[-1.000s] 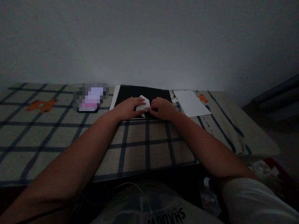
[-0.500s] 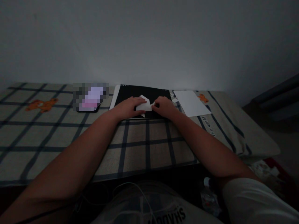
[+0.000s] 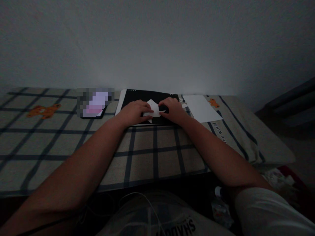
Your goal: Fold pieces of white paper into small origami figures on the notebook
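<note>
A small piece of folded white paper (image 3: 154,106) lies over a black sheet, with a point at its far end and another toward my right thumb. My left hand (image 3: 135,113) holds its left side, thumb near me and fingers across the top. On the other side, my right hand (image 3: 173,110) has its index finger and thumb at the paper's right edge and pointed flap. The black sheet (image 3: 145,95) has rows of small holes or marks along its far edge and rests on something white. My palms hide parts of it.
Left of the sheet is a phone (image 3: 97,105), its screen lit and pixelated. A larger white sheet (image 3: 203,109) lies to the right. The checked cloth (image 3: 145,157) covers the surface, which meets a wall (image 3: 152,46). A clear bottle (image 3: 221,208) stands below at right.
My right hand's fingers have uncurled from a pinch and spread along the paper's right edge, its pointed flap now showing. My left hand stays nearly in place.
</note>
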{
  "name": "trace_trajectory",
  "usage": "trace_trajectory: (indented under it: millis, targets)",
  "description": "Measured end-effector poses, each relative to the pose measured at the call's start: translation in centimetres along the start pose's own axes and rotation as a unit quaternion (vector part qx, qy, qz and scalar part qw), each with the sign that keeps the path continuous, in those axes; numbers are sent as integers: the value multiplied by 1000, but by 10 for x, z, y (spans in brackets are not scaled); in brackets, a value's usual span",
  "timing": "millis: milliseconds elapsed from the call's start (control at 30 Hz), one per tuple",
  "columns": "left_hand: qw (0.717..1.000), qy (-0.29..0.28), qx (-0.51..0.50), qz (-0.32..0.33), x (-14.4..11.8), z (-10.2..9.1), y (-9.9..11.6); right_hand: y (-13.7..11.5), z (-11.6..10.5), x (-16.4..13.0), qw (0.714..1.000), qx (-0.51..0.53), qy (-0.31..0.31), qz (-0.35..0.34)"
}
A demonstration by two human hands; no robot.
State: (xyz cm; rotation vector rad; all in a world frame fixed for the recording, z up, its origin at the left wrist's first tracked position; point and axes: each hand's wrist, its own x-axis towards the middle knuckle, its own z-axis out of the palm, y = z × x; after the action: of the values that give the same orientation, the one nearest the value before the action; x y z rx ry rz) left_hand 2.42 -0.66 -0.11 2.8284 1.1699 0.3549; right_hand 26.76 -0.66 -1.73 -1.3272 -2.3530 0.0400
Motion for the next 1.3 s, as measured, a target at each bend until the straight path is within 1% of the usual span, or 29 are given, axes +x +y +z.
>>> trace_trajectory:
  millis: [67, 133, 200, 400, 567, 767, 900, 1067, 1200, 1300]
  targets:
    - [1000, -4, 6, -4, 0, 0, 0, 0, -3, 0, 998, -17, -21, -48]
    - [1000, -9, 9, -9, 0, 0, 0, -2, -6, 1, 995, -38, -51, -78]
    - [1000, -14, 12, -14, -1, -1, 2, -3, -8, 2, 991, -58, -71, -94]
    - [999, -28, 32, -28, -1, -2, 9, -8, -13, 1, 981, -106, -88, -137]
    - [998, -30, 32, -38, -1, -1, 9, -12, -17, 1, 975, -123, -113, -149]
    - [997, -34, 34, -54, 0, 2, 7, -19, -17, -1, 973, -150, -100, -147]
    - [997, -47, 43, -54, 2, 1, 9, -23, -13, 0, 970, -171, -103, -136]
    - [997, -47, 44, -48, 1, -1, 11, -25, -8, 2, 969, -189, -98, -128]
    - [996, -43, 56, -57, 0, 0, 11, -24, -12, 1, 965, -200, -100, -140]
    - [996, -45, 58, -60, -1, -1, 12, -22, -18, 0, 963, -190, -114, -153]
